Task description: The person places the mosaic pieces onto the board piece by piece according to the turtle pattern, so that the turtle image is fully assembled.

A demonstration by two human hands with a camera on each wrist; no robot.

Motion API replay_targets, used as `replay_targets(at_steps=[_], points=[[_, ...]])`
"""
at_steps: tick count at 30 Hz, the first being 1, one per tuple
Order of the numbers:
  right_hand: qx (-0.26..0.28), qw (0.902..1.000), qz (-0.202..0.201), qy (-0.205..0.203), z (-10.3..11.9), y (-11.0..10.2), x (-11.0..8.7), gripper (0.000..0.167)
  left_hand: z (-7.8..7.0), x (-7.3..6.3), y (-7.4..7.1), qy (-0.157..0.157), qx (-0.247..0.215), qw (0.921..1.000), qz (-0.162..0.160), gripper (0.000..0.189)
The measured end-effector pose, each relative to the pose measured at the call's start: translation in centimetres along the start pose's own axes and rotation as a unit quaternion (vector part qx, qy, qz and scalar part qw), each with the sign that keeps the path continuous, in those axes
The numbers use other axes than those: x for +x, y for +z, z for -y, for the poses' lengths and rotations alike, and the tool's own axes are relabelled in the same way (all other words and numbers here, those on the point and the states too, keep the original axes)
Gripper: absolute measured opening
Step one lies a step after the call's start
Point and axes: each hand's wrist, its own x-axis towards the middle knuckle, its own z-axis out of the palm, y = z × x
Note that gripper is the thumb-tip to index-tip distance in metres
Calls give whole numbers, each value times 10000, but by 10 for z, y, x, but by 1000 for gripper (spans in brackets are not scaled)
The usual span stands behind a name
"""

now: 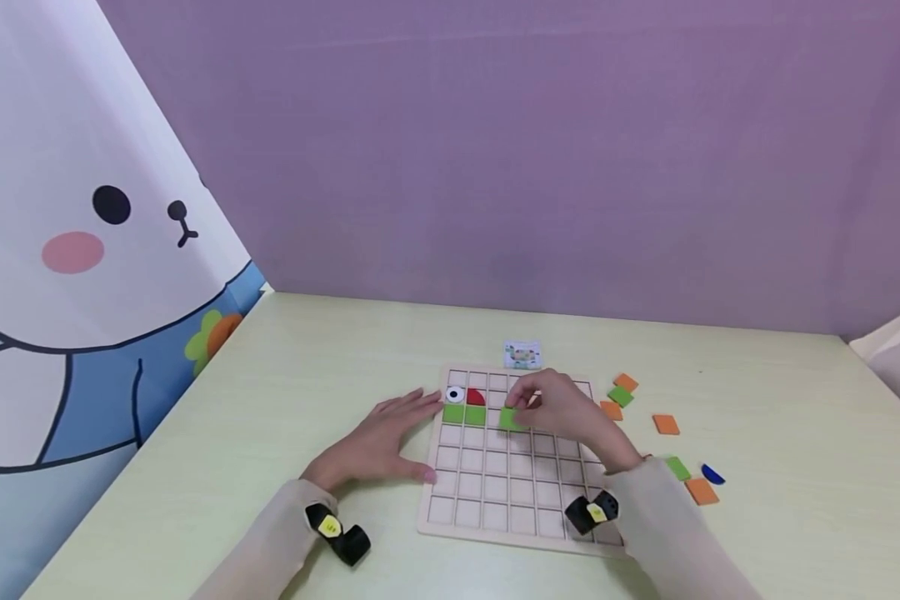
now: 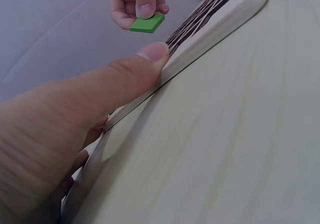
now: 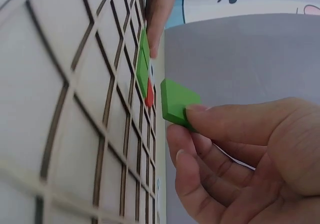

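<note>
My right hand (image 1: 558, 408) pinches a green square tile (image 3: 177, 102) between thumb and fingers, above the wooden grid board (image 1: 495, 492). In the left wrist view the tile (image 2: 147, 23) hangs over the board's surface. My left hand (image 1: 382, 437) rests at the board's left edge with fingers spread, its thumb (image 2: 130, 74) against the rim. In the upper left cells lie a round eye tile (image 1: 455, 394), a red quarter-circle tile (image 1: 476, 397) and, just below them, two green square tiles (image 1: 464, 414).
Right of the board lie loose orange tiles (image 1: 666, 425), green tiles (image 1: 677, 467) and a blue half-round tile (image 1: 712, 474). A small printed card (image 1: 522, 354) lies behind the board. A purple panel (image 1: 540, 167) stands along the table's back edge.
</note>
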Motion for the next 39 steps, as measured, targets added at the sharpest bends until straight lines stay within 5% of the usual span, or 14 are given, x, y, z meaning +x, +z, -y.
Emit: replay_targets(at_steps=[12,25,39], points=[[19,10000,22,45,13,17,12,9,2,1,-1,11,26,10000,3,96],[183,9976,-13,661,23,34,15,11,0,2,-2,78,54,10000,-6,97],[177,9989,44,440,20,40,15,10,-2,1,-2,75,0,10000,7,96]])
